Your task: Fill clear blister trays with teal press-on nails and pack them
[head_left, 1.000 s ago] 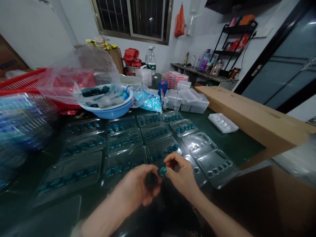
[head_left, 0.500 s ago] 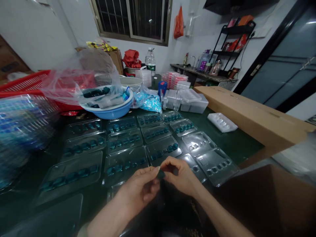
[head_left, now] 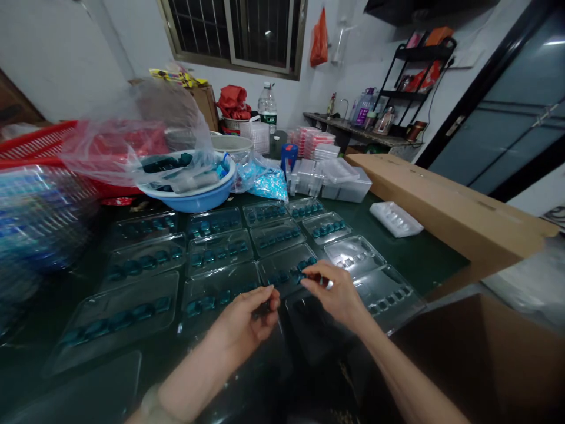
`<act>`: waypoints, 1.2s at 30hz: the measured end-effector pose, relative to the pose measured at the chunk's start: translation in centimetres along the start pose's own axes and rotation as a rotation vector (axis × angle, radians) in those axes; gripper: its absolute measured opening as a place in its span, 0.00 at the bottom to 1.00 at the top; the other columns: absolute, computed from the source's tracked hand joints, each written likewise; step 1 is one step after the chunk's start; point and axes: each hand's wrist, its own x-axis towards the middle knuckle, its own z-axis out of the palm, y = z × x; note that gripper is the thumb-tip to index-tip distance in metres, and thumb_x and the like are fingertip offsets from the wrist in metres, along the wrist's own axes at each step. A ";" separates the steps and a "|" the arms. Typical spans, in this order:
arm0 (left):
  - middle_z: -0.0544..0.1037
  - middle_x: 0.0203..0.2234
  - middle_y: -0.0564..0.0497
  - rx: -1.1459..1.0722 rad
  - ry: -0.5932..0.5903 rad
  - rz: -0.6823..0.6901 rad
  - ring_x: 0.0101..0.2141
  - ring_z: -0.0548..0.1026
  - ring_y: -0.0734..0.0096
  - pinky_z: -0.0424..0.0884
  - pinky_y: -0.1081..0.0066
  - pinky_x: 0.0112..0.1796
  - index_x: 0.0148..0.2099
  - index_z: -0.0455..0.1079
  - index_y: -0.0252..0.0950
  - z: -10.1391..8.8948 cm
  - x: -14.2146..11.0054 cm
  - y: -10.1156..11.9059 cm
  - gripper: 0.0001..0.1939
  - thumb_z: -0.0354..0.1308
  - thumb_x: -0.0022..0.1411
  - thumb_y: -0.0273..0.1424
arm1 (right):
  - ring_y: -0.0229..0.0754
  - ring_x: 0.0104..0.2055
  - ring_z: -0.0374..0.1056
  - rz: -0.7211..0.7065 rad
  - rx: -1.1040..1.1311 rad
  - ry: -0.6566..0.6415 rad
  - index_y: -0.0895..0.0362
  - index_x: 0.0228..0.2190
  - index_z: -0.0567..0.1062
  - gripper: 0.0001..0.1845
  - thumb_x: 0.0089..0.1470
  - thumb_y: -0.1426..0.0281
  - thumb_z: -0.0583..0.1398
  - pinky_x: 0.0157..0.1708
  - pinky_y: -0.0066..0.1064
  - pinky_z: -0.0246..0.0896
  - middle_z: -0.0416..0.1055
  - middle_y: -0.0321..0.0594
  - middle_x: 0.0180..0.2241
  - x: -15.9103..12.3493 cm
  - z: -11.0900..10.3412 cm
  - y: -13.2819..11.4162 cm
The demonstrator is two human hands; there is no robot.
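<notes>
My right hand (head_left: 338,294) pinches a small teal plastic piece (head_left: 301,278) between thumb and forefinger. It is over a clear plastic tray (head_left: 276,265), whose row holds other glossy teal pieces. My left hand (head_left: 251,321) hovers nearer to me, left of the right hand, its fingers curled in and thumb against the forefinger. Whatever it may hold is hidden. Around both hands lie several more clear trays with rows of teal pieces, such as one tray (head_left: 212,268) behind the left hand. A tray (head_left: 355,247) on the right has clear-looking slots.
At the back left stands a blue basin (head_left: 194,203) under loose clear plastic, beside a red basket (head_left: 39,144). A bag of blue bits (head_left: 269,184), a blue jar (head_left: 289,156) and clear boxes (head_left: 348,185) stand behind the trays. A long cardboard box (head_left: 432,200) borders the right.
My hands have parted. The right hand has moved forward and right to the tray with the teal piece, while the left stays low with its fingers curled.
</notes>
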 end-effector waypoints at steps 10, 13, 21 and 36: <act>0.68 0.24 0.52 0.026 0.006 0.112 0.22 0.67 0.81 0.57 0.82 0.18 0.32 0.68 0.32 -1.9 -0.2 1.1 0.07 0.60 0.50 0.30 | 0.40 0.37 0.61 -0.076 -0.513 -0.114 0.53 0.33 0.74 0.07 0.51 0.68 0.57 0.39 0.32 0.52 0.69 0.37 0.31 3.0 2.2 3.0; 0.68 0.24 0.52 0.017 0.008 0.126 0.22 0.68 0.80 0.60 0.82 0.19 0.31 0.69 0.31 -2.2 0.0 1.1 0.06 0.59 0.50 0.28 | 0.42 0.37 0.60 -0.095 -0.593 -0.134 0.53 0.32 0.74 0.08 0.53 0.68 0.55 0.39 0.34 0.49 0.68 0.38 0.30 3.1 2.4 2.8; 0.72 0.35 0.40 -0.130 -0.051 0.105 0.34 0.73 0.59 0.68 0.68 0.30 0.42 0.68 0.27 -1.5 0.2 1.4 0.13 0.54 0.53 0.26 | 0.44 0.37 0.56 -0.189 -0.774 -0.195 0.58 0.25 0.71 0.10 0.52 0.78 0.52 0.34 0.36 0.47 0.65 0.41 0.28 2.9 3.8 2.1; 0.74 0.32 0.44 -0.154 -0.262 0.164 0.32 0.71 0.65 0.68 0.61 0.36 0.36 0.71 0.28 -0.2 -0.6 0.1 0.10 0.50 0.57 0.25 | 0.42 0.39 0.56 -0.234 -0.308 -0.152 0.55 0.37 0.69 0.09 0.52 0.73 0.54 0.38 0.35 0.50 0.67 0.38 0.34 -1.1 2.1 -5.2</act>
